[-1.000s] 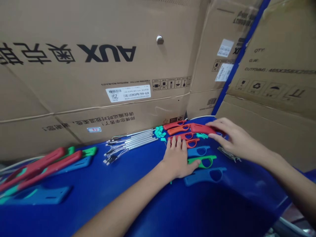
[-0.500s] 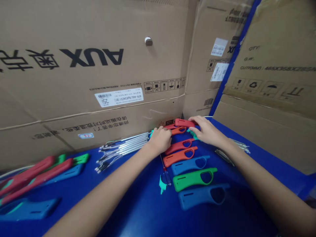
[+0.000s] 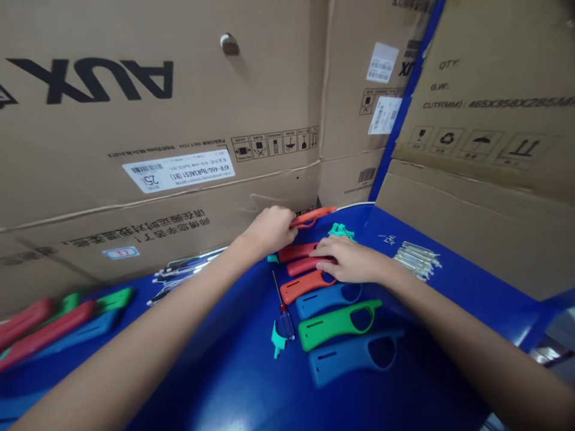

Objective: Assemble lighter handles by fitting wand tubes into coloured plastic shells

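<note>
My left hand (image 3: 274, 228) is closed around the end of an orange-red plastic lighter casing (image 3: 320, 214), whose loop points right by the cardboard wall. Lower and to the right, my right hand (image 3: 348, 258) has its fingers closed on the loop end of a red lighter casing (image 3: 305, 266). Just above that, another red casing (image 3: 294, 252) lies partly under my fingers. Nearer to me, an orange casing (image 3: 305, 287), a blue casing (image 3: 327, 300), a green casing (image 3: 332, 330) and a darker blue casing (image 3: 335, 364) lie in a row. Small teal parts (image 3: 340, 231) lie behind my right hand.
A screwdriver (image 3: 286, 320) and a teal trigger-like piece (image 3: 278, 340) lie left of the row. Thin metal rods with wires (image 3: 175, 274) sit behind my left forearm. Silvery tubes (image 3: 417, 258) lie right. More casings (image 3: 58, 332) are stacked far left. Cardboard (image 3: 269, 108) walls the blue table (image 3: 215, 383).
My left hand has raised the orange-red casing toward the cardboard. My right hand has come down and nearer, from the back red casing to the row. The view has shifted right.
</note>
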Action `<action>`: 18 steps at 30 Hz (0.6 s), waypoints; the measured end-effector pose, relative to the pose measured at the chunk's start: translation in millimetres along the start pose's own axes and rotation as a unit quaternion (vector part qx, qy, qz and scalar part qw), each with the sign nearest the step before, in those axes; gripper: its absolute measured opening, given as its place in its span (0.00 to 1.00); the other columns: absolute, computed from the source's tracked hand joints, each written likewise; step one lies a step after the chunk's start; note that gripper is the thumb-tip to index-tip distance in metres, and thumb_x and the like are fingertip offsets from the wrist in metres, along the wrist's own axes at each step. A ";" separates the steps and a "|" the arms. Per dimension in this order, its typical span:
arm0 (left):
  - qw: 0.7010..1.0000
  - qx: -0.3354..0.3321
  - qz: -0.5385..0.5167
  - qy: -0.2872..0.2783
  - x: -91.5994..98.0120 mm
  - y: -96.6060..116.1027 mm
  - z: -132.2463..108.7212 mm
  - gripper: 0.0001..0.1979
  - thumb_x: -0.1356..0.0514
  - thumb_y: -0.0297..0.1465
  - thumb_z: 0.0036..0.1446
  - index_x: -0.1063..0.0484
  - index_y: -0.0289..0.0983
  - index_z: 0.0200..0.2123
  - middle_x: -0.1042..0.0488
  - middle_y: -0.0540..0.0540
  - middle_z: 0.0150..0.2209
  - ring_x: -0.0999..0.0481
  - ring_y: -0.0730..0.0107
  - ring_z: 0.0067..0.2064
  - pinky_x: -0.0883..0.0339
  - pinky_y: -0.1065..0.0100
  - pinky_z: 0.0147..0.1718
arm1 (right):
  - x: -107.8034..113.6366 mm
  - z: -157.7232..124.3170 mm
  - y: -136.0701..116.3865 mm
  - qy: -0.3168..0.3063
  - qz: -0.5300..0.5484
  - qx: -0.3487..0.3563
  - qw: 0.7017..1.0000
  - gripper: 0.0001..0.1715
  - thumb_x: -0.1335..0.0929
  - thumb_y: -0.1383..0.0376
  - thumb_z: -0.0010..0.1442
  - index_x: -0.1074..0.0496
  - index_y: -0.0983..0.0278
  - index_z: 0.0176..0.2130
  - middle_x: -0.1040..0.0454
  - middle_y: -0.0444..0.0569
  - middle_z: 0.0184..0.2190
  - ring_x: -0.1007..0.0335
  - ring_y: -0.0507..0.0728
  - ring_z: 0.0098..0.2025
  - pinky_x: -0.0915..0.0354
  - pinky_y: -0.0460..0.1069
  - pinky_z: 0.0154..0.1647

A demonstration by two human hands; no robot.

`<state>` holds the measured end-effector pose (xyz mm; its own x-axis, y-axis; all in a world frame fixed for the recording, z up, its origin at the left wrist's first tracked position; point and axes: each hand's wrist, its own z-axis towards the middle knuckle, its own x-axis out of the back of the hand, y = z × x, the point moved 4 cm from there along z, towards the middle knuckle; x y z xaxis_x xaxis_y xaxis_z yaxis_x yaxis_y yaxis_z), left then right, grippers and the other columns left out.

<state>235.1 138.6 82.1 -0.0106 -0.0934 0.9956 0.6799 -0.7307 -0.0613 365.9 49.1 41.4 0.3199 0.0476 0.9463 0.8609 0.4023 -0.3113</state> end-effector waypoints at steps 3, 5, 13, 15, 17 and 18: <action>0.999 -0.008 0.002 0.052 11.8 4.5 -24.6 0.09 0.44 0.31 0.65 0.27 0.33 0.39 0.24 0.44 0.38 0.23 0.63 0.39 0.28 0.59 0.40 | -11.0 11.4 2.8 0.047 -0.029 -0.021 0.998 0.17 0.34 0.65 0.63 0.24 0.61 0.51 0.28 0.57 0.47 0.36 0.67 0.50 0.41 0.62 0.51; 0.996 -0.019 -0.002 0.083 10.9 8.7 -42.0 0.10 0.47 0.28 0.64 0.26 0.33 0.37 0.24 0.43 0.35 0.22 0.61 0.37 0.28 0.61 0.39 | -15.0 18.4 5.5 0.077 -0.038 -0.028 0.996 0.17 0.31 0.64 0.61 0.25 0.60 0.50 0.29 0.57 0.48 0.39 0.68 0.52 0.42 0.63 0.52; 0.990 -0.062 -0.038 0.123 -26.8 18.1 -76.3 0.10 0.47 0.27 0.63 0.26 0.33 0.43 0.22 0.40 0.36 0.21 0.58 0.38 0.26 0.61 0.39 | 12.9 7.1 37.2 0.134 -0.042 -0.069 0.988 0.23 0.25 0.57 0.50 0.25 0.65 0.44 0.29 0.58 0.45 0.37 0.69 0.50 0.39 0.63 0.50; 0.989 -0.077 -0.047 0.118 -32.8 17.5 -75.2 0.10 0.46 0.27 0.64 0.26 0.33 0.44 0.21 0.39 0.38 0.21 0.58 0.40 0.26 0.60 0.41 | 23.9 -1.8 43.9 0.129 -0.029 -0.076 0.988 0.26 0.25 0.60 0.47 0.26 0.64 0.47 0.28 0.56 0.46 0.36 0.68 0.50 0.39 0.62 0.51; 0.989 -0.094 -0.054 0.105 -36.2 15.8 -72.3 0.09 0.44 0.29 0.64 0.25 0.33 0.43 0.21 0.39 0.37 0.21 0.58 0.42 0.26 0.61 0.42 | 30.8 -8.0 45.6 0.110 -0.005 -0.073 0.991 0.25 0.25 0.63 0.46 0.26 0.63 0.46 0.26 0.53 0.44 0.32 0.64 0.46 0.36 0.58 0.48; 0.988 -0.103 -0.057 0.096 -37.0 14.9 -70.6 0.09 0.42 0.30 0.63 0.25 0.33 0.43 0.21 0.40 0.37 0.21 0.58 0.42 0.26 0.61 0.42 | 32.2 -9.7 44.9 0.096 0.009 -0.067 0.993 0.22 0.26 0.64 0.47 0.25 0.63 0.44 0.25 0.51 0.42 0.31 0.62 0.44 0.34 0.56 0.46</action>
<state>193.9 83.4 39.3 -0.2313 -0.1140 0.9662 0.5032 -0.8640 0.0185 418.7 59.8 57.1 0.3941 -0.1271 0.9102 0.8954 0.2766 -0.3490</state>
